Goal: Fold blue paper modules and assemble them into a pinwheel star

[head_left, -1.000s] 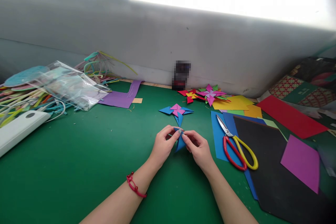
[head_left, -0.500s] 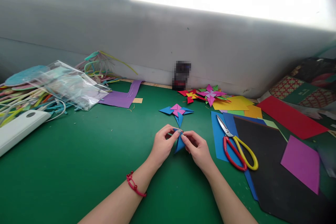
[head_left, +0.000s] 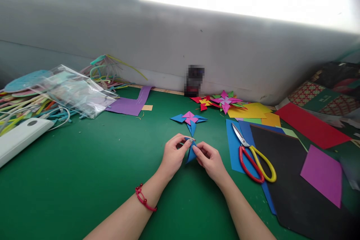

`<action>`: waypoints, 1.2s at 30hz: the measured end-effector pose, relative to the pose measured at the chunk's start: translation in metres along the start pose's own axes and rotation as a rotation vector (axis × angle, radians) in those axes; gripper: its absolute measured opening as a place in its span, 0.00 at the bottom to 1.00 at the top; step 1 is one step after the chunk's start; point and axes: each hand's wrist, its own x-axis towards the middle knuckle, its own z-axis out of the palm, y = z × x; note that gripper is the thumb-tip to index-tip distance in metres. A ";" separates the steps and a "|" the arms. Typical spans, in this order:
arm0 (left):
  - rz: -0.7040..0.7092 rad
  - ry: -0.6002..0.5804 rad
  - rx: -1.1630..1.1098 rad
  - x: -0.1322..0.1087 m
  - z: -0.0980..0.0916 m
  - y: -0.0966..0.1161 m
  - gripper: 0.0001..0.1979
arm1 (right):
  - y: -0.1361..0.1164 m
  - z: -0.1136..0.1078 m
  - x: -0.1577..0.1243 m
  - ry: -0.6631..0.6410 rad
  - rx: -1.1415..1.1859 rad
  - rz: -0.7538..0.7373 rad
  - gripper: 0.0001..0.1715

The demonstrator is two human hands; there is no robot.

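Between both hands is a small folded piece of blue paper (head_left: 191, 154), its pointed end toward me. My left hand (head_left: 174, 154) is closed, thumb and fingers pinching the upper part of the piece. The fingers of my right hand (head_left: 207, 156) pinch its right side, partly hiding it. Just beyond the fingertips a blue and pink folded paper star (head_left: 189, 118) lies flat on the green table (head_left: 112, 180). One blue point of that star reaches down close to my left fingertips.
Scissors (head_left: 250, 155) with red and yellow handles lie at right on blue and black sheets (head_left: 295, 180). More paper stars (head_left: 225, 101) sit by the wall, near yellow paper (head_left: 250, 111). Left are a clear plastic bag (head_left: 81, 92), pipe cleaners (head_left: 25, 108) and a white device (head_left: 25, 138).
My right fingers have shifted slightly left and down along the blue paper, which has turned a little. My left hand stays nearly still, and the things on the table have not moved.
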 end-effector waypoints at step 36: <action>-0.157 -0.100 -0.207 0.004 0.000 -0.008 0.11 | 0.001 -0.001 -0.002 0.058 -0.185 -0.074 0.13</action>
